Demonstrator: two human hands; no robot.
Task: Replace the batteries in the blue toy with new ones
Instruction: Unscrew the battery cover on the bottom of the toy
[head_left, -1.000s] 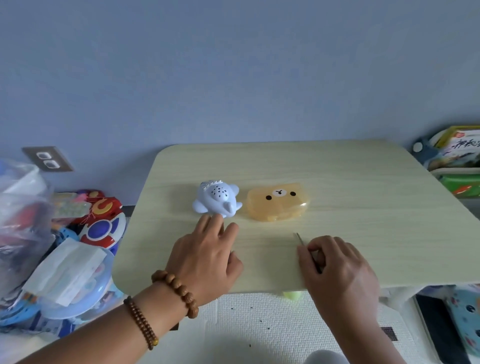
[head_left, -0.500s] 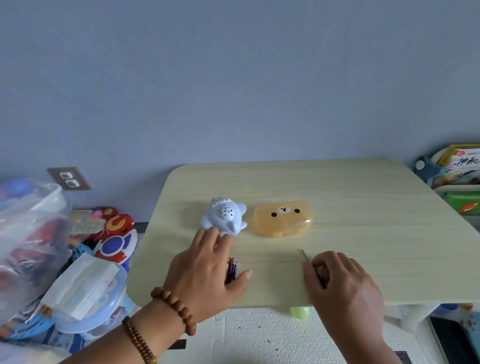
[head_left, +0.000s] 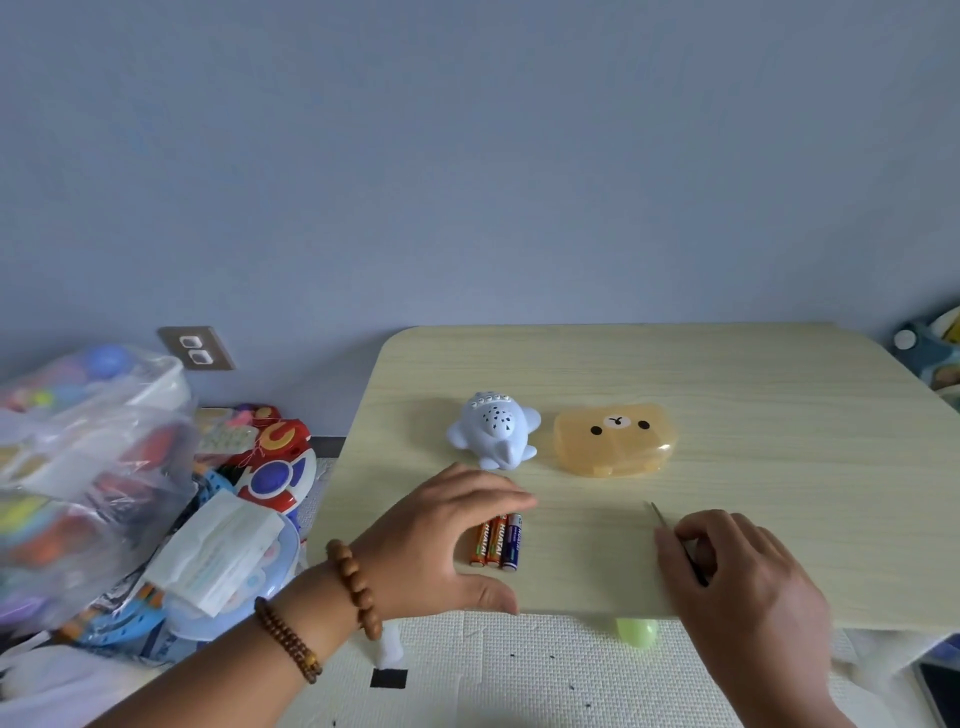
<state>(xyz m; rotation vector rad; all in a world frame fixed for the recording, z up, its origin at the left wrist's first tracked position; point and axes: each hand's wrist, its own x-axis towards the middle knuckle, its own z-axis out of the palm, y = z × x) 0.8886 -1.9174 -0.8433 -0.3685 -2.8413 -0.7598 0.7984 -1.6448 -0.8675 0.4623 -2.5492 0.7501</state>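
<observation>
A pale blue animal-shaped toy (head_left: 496, 430) stands on the light wooden table (head_left: 753, 415). Three small batteries (head_left: 497, 540), two orange and one dark blue, lie side by side near the front edge. My left hand (head_left: 441, 540) hovers over them with fingers arched and thumb spread, holding nothing. My right hand (head_left: 727, 566) rests at the front edge, its curled fingers gripping a thin dark screwdriver (head_left: 662, 519) whose tip points up and left.
An orange translucent bear-face case (head_left: 615, 439) lies right of the toy. Bags and toys (head_left: 130, 493) pile up left of the table. A green ball (head_left: 636, 631) sits under the front edge on the white mat. Books stand at the far right.
My left hand lifted and drew back from the toy, uncovering the three batteries on the table. The view tilted upward. My right hand kept hold of the screwdriver.
</observation>
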